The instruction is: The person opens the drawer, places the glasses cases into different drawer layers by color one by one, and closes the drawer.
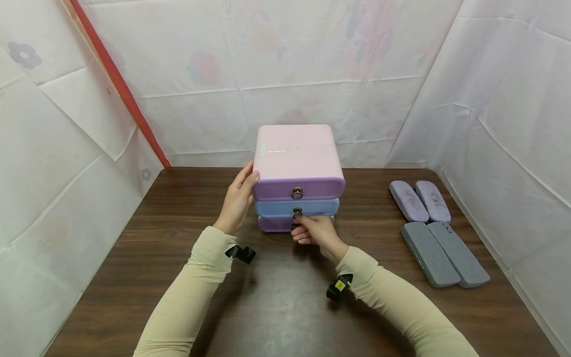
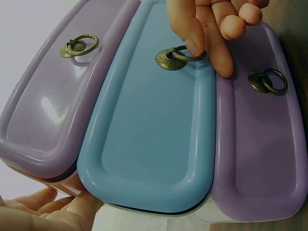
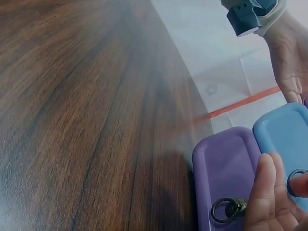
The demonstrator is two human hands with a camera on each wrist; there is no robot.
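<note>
A small three-drawer box with a pale pink top (image 1: 296,151) stands on the table. Its top drawer (image 1: 272,189) and bottom drawer (image 1: 273,225) have purple fronts; the middle drawer (image 2: 149,120) is blue. Each front carries a bronze ring pull on a shell-shaped base. My right hand (image 1: 320,232) pinches the blue drawer's ring pull (image 2: 184,58) between thumb and forefinger, the other fingers just below. A thin dark line shows behind the blue front's edge. My left hand (image 1: 236,201) rests against the box's left side, fingers extended along it.
Two lavender oblong cases (image 1: 409,201) lie at the table's right, with two longer grey cases (image 1: 430,254) in front of them. White sheeting (image 1: 200,119) closes off the back and both sides. A red strip (image 1: 120,84) runs down the back left corner.
</note>
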